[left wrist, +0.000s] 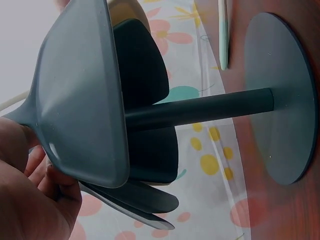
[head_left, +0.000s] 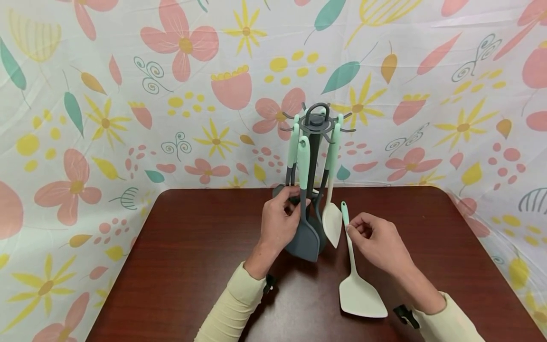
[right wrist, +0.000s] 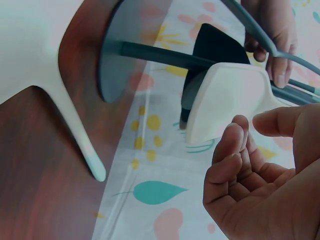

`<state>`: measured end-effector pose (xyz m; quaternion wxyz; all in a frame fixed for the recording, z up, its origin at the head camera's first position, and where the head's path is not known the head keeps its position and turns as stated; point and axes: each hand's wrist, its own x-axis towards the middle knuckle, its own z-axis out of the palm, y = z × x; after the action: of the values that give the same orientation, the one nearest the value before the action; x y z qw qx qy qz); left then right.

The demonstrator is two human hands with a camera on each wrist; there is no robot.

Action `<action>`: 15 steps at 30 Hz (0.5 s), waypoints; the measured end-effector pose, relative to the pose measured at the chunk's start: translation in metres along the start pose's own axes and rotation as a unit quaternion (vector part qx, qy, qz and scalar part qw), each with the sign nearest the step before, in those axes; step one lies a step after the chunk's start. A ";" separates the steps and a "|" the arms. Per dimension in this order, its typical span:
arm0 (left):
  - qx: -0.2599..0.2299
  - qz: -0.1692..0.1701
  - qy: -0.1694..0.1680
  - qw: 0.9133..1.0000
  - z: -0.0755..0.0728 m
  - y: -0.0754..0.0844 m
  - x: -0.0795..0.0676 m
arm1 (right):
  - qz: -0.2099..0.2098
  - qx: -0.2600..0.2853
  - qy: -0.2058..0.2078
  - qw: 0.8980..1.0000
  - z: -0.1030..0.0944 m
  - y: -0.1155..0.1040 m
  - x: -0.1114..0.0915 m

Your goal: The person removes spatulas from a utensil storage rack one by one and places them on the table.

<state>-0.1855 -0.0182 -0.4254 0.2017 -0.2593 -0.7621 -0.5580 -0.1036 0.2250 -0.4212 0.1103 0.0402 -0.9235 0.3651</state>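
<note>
Across a dark wood table [head_left: 192, 256], we see a person's two hands at work around a utensil rack [head_left: 316, 124] hung with mint-handled kitchen tools. The left grip [head_left: 278, 219] is curled around the neck of a grey turner [head_left: 306, 242], thumb on one side and fingers on the other; the turner's broad blade hangs just below it, and its handle rises above to the rack's hooks. The right grip [head_left: 382, 244] holds nothing, its fingers loosely bent and the thumb standing apart from them. Near those fingertips hangs a cream utensil [head_left: 332, 222], though we cannot tell whether they touch it. A cream turner [head_left: 362, 297] lies flat on the table to the right of the rack, its handle end toward the rack and its blade toward the person; the right wrist view shows us that it is apart from the right grip. From the left wrist, we see the rack's post [left wrist: 205, 110] rising from a round base [left wrist: 282, 145]. A flower-printed cloth [head_left: 111, 161] hangs behind.
</note>
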 end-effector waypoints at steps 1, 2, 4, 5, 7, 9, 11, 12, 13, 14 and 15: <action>0.000 0.001 -0.001 1.000 0.001 0.000 0.000 | -0.001 0.000 0.001 1.000 -0.001 -0.001 -0.001; 0.001 0.002 -0.001 1.000 0.001 0.000 0.000 | -0.001 0.002 0.002 1.000 -0.001 -0.001 -0.001; 0.001 0.006 -0.001 1.000 0.002 0.000 0.000 | -0.002 0.004 0.004 1.000 -0.002 -0.002 -0.002; 0.002 0.008 -0.001 1.000 0.002 0.000 0.000 | -0.002 0.005 0.005 1.000 -0.003 -0.003 -0.002; 0.001 0.012 -0.001 1.000 0.003 0.000 0.000 | -0.003 0.010 0.006 1.000 -0.003 -0.004 -0.003; 0.001 0.015 0.001 1.000 0.002 -0.001 -0.001 | -0.006 0.015 0.007 1.000 -0.004 -0.005 -0.003; 0.002 0.014 0.003 1.000 0.002 -0.002 -0.001 | -0.012 0.019 0.009 1.000 -0.004 -0.007 -0.003; 0.002 0.014 0.005 1.000 0.002 -0.002 -0.001 | -0.015 0.021 0.010 1.000 -0.004 -0.007 -0.003; 0.002 0.014 0.006 1.000 0.001 -0.002 -0.001 | -0.018 0.021 0.011 1.000 -0.004 -0.008 -0.003; 0.002 0.013 0.007 1.000 0.001 -0.002 -0.001 | -0.022 0.023 0.012 0.999 -0.004 -0.009 -0.003; 0.000 0.013 0.007 1.000 0.001 -0.001 -0.001 | -0.025 0.024 0.013 0.999 -0.004 -0.010 -0.003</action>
<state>-0.1857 -0.0175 -0.4273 0.2143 -0.2656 -0.7574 -0.5567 -0.0985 0.2208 -0.4122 0.1300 0.0609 -0.9117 0.3850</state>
